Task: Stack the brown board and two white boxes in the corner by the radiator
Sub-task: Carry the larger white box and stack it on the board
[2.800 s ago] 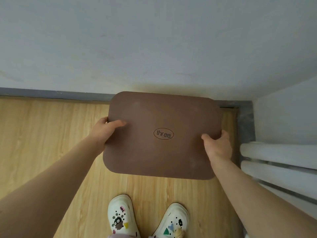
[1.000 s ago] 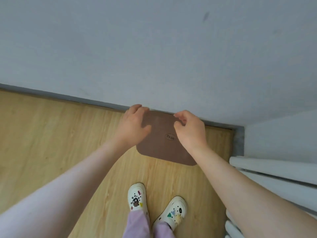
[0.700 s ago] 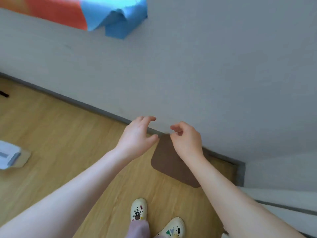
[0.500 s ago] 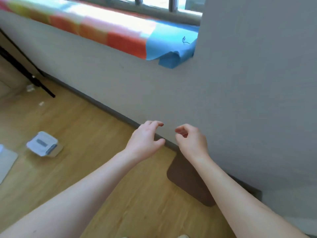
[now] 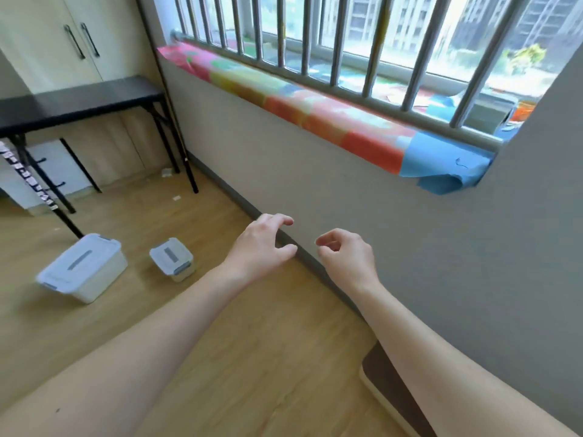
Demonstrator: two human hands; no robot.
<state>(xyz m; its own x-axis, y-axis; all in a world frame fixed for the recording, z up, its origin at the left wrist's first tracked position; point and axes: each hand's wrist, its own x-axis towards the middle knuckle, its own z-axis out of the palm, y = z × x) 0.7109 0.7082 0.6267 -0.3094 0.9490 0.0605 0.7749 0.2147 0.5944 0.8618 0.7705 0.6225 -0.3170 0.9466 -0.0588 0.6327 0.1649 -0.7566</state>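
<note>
The brown board (image 5: 386, 381) lies flat on the wooden floor against the wall at the lower right, mostly hidden behind my right forearm. Two white lidded boxes stand on the floor to the left: a larger white box (image 5: 83, 268) and a smaller white box (image 5: 173, 258) to its right. My left hand (image 5: 260, 247) and my right hand (image 5: 345, 255) hover side by side in mid-air at the centre, both empty with fingers loosely curled and apart. Neither hand touches the board or a box. The radiator is out of view.
A grey wall (image 5: 347, 209) with a dark baseboard runs diagonally on the right, under a barred window whose sill carries a colourful cloth (image 5: 315, 111). A black folding table (image 5: 79, 99) stands at the back left before a cupboard. Wooden floor lies between me and the boxes.
My hands let go of the brown board, which stays on the floor by the wall. My view has swung up and left, bringing the two white boxes and the window into sight.
</note>
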